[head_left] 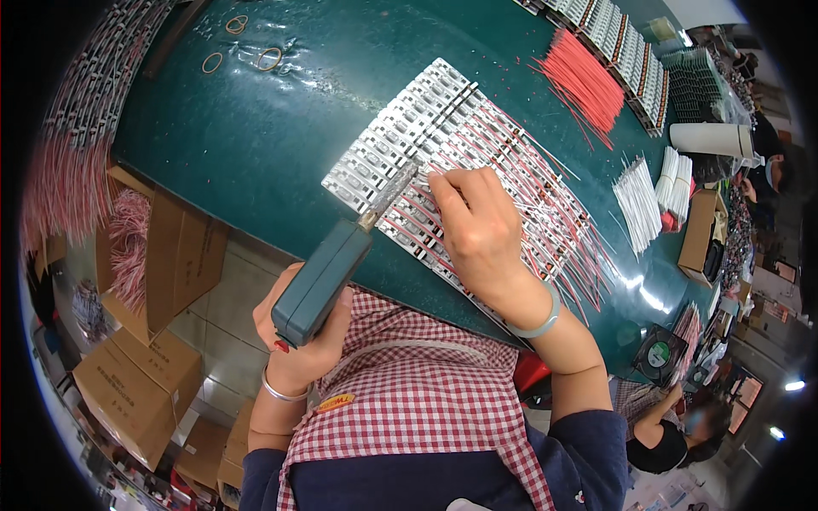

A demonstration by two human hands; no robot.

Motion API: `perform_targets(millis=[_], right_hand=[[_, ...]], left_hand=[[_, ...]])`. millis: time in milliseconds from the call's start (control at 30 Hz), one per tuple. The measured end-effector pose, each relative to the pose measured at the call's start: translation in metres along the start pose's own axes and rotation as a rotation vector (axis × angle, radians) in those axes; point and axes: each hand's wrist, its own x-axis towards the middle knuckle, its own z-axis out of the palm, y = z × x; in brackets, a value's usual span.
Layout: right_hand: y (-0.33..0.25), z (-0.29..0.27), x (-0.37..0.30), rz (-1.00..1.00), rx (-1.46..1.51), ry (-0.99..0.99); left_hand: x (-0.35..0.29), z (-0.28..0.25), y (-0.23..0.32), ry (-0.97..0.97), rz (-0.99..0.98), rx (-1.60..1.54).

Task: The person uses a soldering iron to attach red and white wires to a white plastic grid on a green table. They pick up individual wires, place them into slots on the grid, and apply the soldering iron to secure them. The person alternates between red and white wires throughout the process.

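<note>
Bright, even overhead light fills the scene. The glossy dark green tabletop [256, 145] throws white glare patches near its right edge and faint sheen at the top. Shadows are soft and short. Fisheye bending curves the table's edges, black corners ring the picture, and rim detail smears slightly.

Strip panel [426, 145] lies mid-table [256, 128]; wire bundle [588, 81] behind-right, cardboard boxes [141, 387] left below

Your soldering iron [328, 277] is a chunky grey-green tool with a thin metal tip, slanted up toward the strips; the light strips [409, 140] lie side by side in a silvery slanted row on the green table, red and white wires trailing off their right ends.
</note>
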Motion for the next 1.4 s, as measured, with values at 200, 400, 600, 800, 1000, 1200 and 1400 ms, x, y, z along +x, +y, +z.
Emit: perform_targets(millis=[200,400,600,800,1000,1200,1400], right_hand=[[0.001,0.001,-0.001,0.011,0.001,0.008],[-0.001,0.002,-0.001,0.009,-0.013,0.008],[0.0,0.003,-0.002,0.004,-0.028,0.007],[-0.001,0.004,-0.002,-0.003,-0.062,0.01],[-0.003,0.005,-0.001,0.0,-0.075,0.022],[-0.003,0.007,-0.002,-0.006,-0.075,0.04],[-0.005,0.002,-0.002,-0.041,-0.045,0.085]], left_hand=[[0.0,0.0,0.0,-0.003,0.011,0.005],[0.001,0.002,-0.004,-0.023,0.052,0.001],[0.003,0.005,0.0,-0.003,0.029,-0.003],[0.003,0.004,-0.001,-0.013,0.044,0.025],[-0.003,0.001,-0.001,0.004,0.025,0.022],[-0.008,-0.001,-0.003,0.014,0.028,0.015],[-0.011,-0.002,-0.003,0.056,0.064,0.015]])
